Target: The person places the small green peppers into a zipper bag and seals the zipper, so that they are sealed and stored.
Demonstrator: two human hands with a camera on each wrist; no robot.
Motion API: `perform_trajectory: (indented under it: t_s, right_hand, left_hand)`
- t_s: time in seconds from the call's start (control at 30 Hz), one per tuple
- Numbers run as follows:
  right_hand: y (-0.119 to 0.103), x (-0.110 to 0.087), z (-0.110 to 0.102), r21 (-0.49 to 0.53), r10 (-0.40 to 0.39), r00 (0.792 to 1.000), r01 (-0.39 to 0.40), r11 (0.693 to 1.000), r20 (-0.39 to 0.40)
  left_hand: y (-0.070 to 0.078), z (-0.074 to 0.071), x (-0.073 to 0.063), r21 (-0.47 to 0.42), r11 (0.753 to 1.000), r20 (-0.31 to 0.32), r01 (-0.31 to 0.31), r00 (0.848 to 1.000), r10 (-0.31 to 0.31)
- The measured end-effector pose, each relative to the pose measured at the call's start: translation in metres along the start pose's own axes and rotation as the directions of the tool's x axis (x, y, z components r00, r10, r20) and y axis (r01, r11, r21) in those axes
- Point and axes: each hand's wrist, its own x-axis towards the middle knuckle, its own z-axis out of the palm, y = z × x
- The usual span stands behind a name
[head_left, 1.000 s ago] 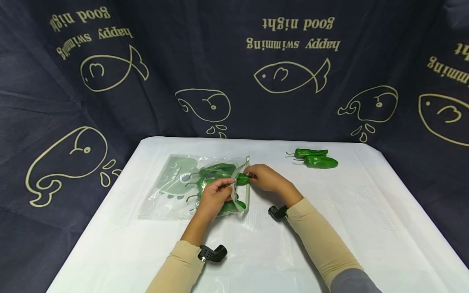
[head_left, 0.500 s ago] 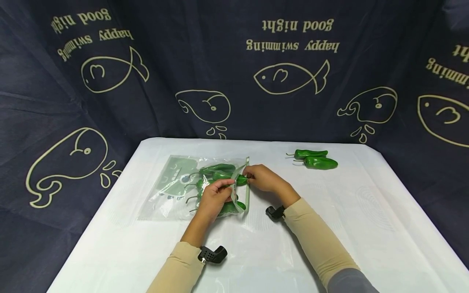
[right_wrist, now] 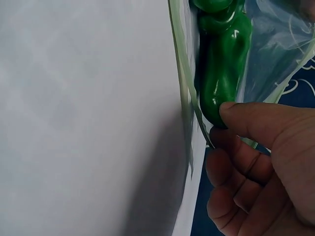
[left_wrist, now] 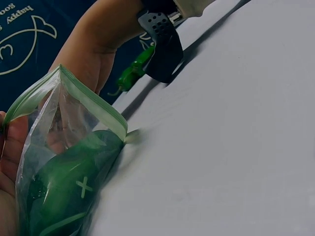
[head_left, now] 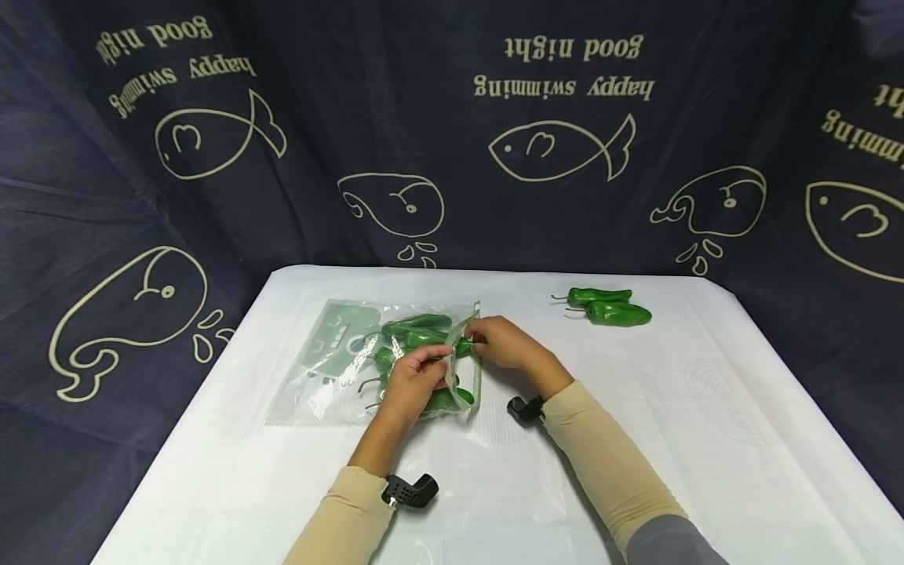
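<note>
A clear zip bag [head_left: 300,404] with a green print lies on the white table, its mouth facing right and several green peppers [head_left: 417,322] inside. My left hand [head_left: 415,382] pinches the upper edge of the mouth and holds it raised. At that mouth my right hand [head_left: 503,343] pinches the rounded end of a green pepper [right_wrist: 226,69] between thumb and fingers; most of this pepper is inside the bag. In the left wrist view the pale green zip strip [left_wrist: 96,105] gapes, and the right hand's fingers show through the plastic.
Two more green peppers, one [head_left: 599,296] behind the other [head_left: 617,314], lie at the back right of the table [head_left: 706,439]. A dark curtain [head_left: 452,141] with fish drawings hangs behind. Each wrist wears a black camera [head_left: 410,490].
My right hand has shifted slightly left, pushing the pepper deeper into the bag. The left hand keeps its place on the bag's edge. The two loose peppers have not moved.
</note>
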Motion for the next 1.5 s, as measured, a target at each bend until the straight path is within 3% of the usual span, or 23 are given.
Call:
perform_trajectory:
  t_s: [0.13, 0.23, 0.93, 1.5]
  right_hand:
    - [0.002, 0.000, 0.001, 0.015, -0.001, 1.000, 0.001, 1.000, 0.002]
    - [0.003, -0.001, 0.000, 0.022, 0.001, 1.000, -0.001, 1.000, 0.013]
    - [0.003, 0.004, 0.001, 0.009, -0.018, 1.000, 0.018, 1.000, -0.005]
    - [0.000, 0.011, 0.004, -0.061, 0.053, 0.998, -0.054, 0.997, -0.016]
  left_hand:
    - [-0.016, -0.003, 0.007, -0.004, 1.000, -0.010, 0.006, 1.000, -0.006]
    - [-0.019, -0.003, 0.008, -0.003, 1.000, -0.021, 0.000, 1.000, 0.000]
    - [-0.020, -0.004, 0.008, -0.015, 0.999, -0.018, -0.029, 0.999, 0.029]
    - [-0.021, -0.005, 0.011, 0.007, 1.000, 0.000, 0.007, 1.000, -0.007]
